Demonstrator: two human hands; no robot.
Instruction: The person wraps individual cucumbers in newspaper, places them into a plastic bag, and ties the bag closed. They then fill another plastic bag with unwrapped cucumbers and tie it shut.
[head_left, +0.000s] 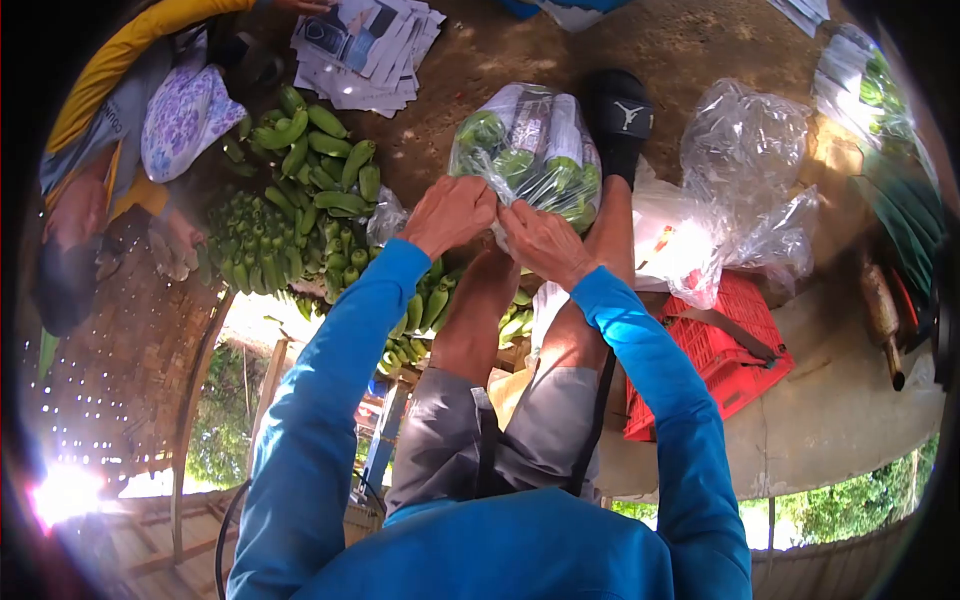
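Observation:
A clear plastic bag [527, 150] stands between my feet, holding green bananas, some of them wrapped in newspaper. Both my hands are at its near edge, where the plastic is gathered. My left hand [452, 212] has its fingers closed on the bag at the left. Close beside it, almost touching, my right hand [545, 240] pinches the gathered plastic. The exact finger grip is partly hidden. A large pile of green bananas [325, 165] lies to the left of the bag.
Newspaper sheets [375, 50] lie at the upper left. Clear plastic bags [745, 140] and a red crate [725, 345] are at the right. Another filled bag [865, 85] stands far right. A person in yellow sleeves [140, 50] is at the left, by the bananas.

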